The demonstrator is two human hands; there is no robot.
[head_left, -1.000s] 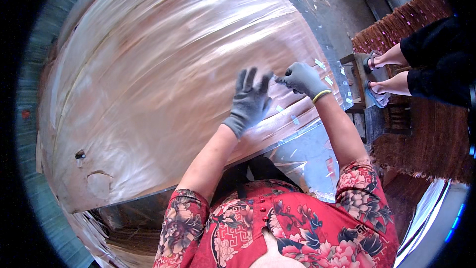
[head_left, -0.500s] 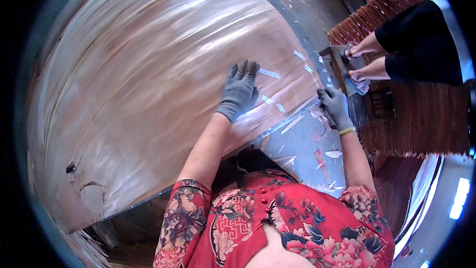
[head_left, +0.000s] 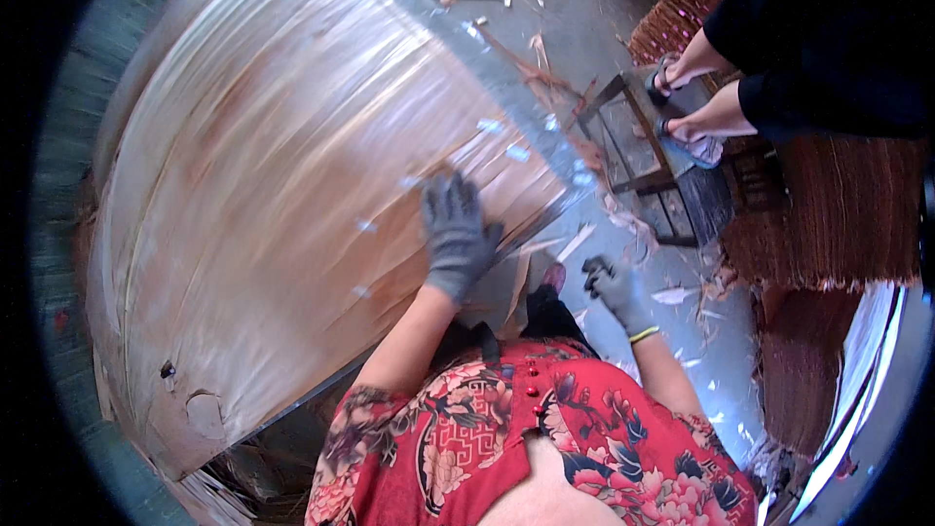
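A broad, thin wood veneer sheet [head_left: 263, 195], wavy and light brown, lies over a table with a greyish edge. My left hand [head_left: 455, 239], in a grey glove, rests flat on it near the right end with its fingers stretched out. Small pale pieces of tape [head_left: 517, 152] stick to the sheet beyond that hand. My right hand [head_left: 619, 294], also gloved, hangs off the sheet, past the table's near right corner. Its dark-tipped fingers are curled; what they hold, if anything, is hidden.
Wood scraps [head_left: 577, 242] litter the floor right of the table. A dark wooden frame stand [head_left: 623, 185] stands there. A person in dark clothes [head_left: 721, 112] has their feet by it, among stacks of reddish-brown sheets [head_left: 847, 205]. The veneer has a round hole near its left end.
My right hand has left the sheet's corner and come nearer to my body. My left hand stays flat on the veneer but sits lower in view, which has itself shifted.
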